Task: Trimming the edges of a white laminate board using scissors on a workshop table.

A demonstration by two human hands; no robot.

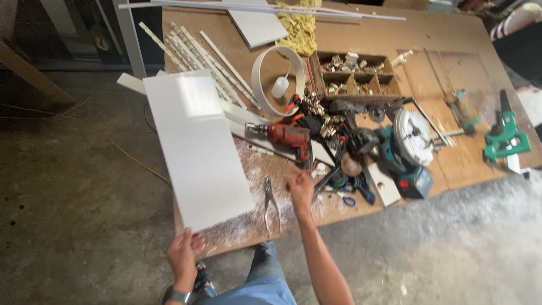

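My left hand [184, 252] grips the near corner of a long white panel [195, 147] that lies across the left end of the workbench [361, 42] and sticks out past its front edge. My right hand [299, 186] reaches over the sawdust-covered front of the bench, fingers loosely curled, holding nothing I can make out. It hovers just right of a pair of pliers [271, 204] and just below a red power drill [285, 136].
A pile of tools sits mid-bench: a teal circular saw [407, 149], blue-handled scissors [348, 199], a wooden parts tray [354, 73], a roll of white edge banding [280, 79], white strips [206, 59], a green clamp [506, 137]. Concrete floor lies left and below.
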